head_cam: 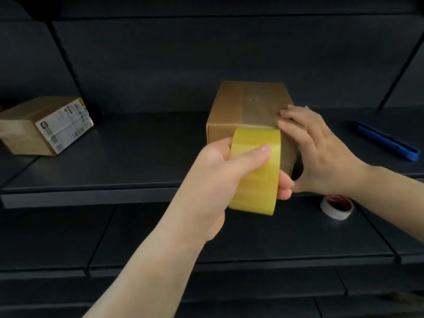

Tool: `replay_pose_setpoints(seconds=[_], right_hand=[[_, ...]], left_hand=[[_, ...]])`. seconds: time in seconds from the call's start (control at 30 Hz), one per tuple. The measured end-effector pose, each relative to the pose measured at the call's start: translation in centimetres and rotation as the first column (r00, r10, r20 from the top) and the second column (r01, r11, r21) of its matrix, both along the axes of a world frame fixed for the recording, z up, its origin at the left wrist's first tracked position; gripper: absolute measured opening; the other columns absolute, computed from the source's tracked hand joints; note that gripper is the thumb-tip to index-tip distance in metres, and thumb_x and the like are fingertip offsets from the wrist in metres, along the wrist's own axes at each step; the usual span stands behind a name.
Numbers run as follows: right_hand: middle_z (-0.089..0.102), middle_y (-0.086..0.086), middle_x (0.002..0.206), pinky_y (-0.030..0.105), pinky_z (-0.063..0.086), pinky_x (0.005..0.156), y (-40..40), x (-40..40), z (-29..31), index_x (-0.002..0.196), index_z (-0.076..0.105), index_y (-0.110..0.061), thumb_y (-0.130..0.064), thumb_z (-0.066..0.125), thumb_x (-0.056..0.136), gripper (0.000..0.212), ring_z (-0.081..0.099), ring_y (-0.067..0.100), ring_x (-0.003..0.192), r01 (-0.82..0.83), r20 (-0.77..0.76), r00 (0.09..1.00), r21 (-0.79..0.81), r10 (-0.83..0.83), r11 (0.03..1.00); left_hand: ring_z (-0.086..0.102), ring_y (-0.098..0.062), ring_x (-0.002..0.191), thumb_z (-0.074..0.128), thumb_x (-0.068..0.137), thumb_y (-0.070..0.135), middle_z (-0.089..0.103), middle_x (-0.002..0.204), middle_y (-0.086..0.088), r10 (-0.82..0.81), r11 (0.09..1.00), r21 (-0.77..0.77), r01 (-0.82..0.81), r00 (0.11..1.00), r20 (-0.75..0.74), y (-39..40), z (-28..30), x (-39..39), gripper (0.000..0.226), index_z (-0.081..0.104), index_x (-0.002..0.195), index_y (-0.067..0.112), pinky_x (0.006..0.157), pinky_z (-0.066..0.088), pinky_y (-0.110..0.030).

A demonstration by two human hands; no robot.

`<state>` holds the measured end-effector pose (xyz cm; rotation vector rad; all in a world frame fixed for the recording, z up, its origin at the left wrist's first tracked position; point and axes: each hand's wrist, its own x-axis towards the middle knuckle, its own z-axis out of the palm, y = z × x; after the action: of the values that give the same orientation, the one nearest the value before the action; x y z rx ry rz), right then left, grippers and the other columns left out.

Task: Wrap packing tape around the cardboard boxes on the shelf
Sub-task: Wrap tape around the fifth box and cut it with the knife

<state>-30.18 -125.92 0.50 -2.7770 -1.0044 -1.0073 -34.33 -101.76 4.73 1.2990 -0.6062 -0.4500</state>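
Where the dark shelf (114,171) runs off to the left, a labelled cardboard box (46,126) lies tilted near the edge of view, its white printed label facing out, the print too blurred to read and its far left corner cut off. Moving across, the left hand (220,166) comes up from the lower middle on a bare forearm, its thumb laid over the outer face of the yellow packing tape roll (254,173) and its fingertips showing at the roll's right edge, so it grips the roll firmly; the roll's core is hidden behind the hand. The top of the roll meets the near upper edge of the plain cardboard box (247,109), which stands on the shelf just right of centre, with a band of tape running over its top. The roll covers much of the box's front face. The right hand (319,152) reaches in from the right with fingers fairly straight, pressed flat against the box's right upper corner and side, holding nothing; its thumb is tucked low, partly behind the left fingertips. Below, on the lower shelf (252,237), lies a small white tape roll (336,206) with a reddish inside. Farther right on the upper shelf lies a blue tool (385,141), too indistinct to identify.
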Motion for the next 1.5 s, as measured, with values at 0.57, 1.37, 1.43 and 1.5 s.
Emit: replay_pose_setpoints(seconds=[0.57, 1.37, 1.43, 1.5], right_hand=[[0.031, 0.014, 0.130, 0.040, 0.047, 0.079, 2.0, 0.9, 7.3, 0.140, 0.010, -0.035, -0.058, 0.076, 0.039, 0.122, 0.040, 0.030, 0.112, 0.226, -0.225, 0.951, 0.041, -0.211, 0.973], [0.032, 0.004, 0.143, 0.027, 0.029, 0.093, -0.6, 7.4, 13.2, 0.146, 0.013, -0.033, -0.034, 0.084, 0.056, 0.115, 0.034, 0.019, 0.123, 0.300, -0.475, 0.862, 0.199, -0.176, 0.933], [0.031, 0.001, 0.146, 0.026, 0.027, 0.095, -0.9, 8.0, 13.4, 0.146, 0.012, -0.034, -0.031, 0.083, 0.060, 0.112, 0.032, 0.019, 0.128, 0.316, -0.508, 0.847, 0.240, -0.158, 0.918], [0.032, -0.001, 0.146, 0.026, 0.027, 0.096, -1.0, 8.6, 13.6, 0.146, 0.013, -0.035, -0.029, 0.081, 0.064, 0.107, 0.033, 0.017, 0.127, 0.318, -0.540, 0.832, 0.274, -0.128, 0.908]], left_hand=[[0.071, -0.019, 0.061, 0.048, 0.078, 0.050, 0.073, 0.063, -0.008, 0.056, 0.986, 0.148, -0.071, 0.993, 0.102, 2.0, 1.4, -0.5, 0.043, 0.059, 0.097, 0.013, 0.059, 0.057, -0.027], [0.072, -0.020, 0.065, 0.061, 0.085, 0.035, 0.075, 0.070, -0.010, 0.281, 0.959, 0.023, -0.282, 0.958, 0.057, -1.7, 1.9, 2.7, 0.020, 0.066, 0.090, 0.016, 0.060, 0.059, -0.030], [0.072, -0.017, 0.061, 0.059, 0.086, 0.039, 0.074, 0.065, -0.008, 0.317, 0.947, 0.046, -0.319, 0.948, 0.037, -2.0, 1.5, 2.9, 0.026, 0.067, 0.090, 0.015, 0.056, 0.057, -0.025], [0.071, -0.015, 0.062, 0.057, 0.087, 0.039, 0.074, 0.065, -0.006, 0.339, 0.937, 0.066, -0.344, 0.937, 0.082, -2.0, 1.3, 3.2, 0.025, 0.067, 0.090, 0.016, 0.056, 0.056, -0.023]])
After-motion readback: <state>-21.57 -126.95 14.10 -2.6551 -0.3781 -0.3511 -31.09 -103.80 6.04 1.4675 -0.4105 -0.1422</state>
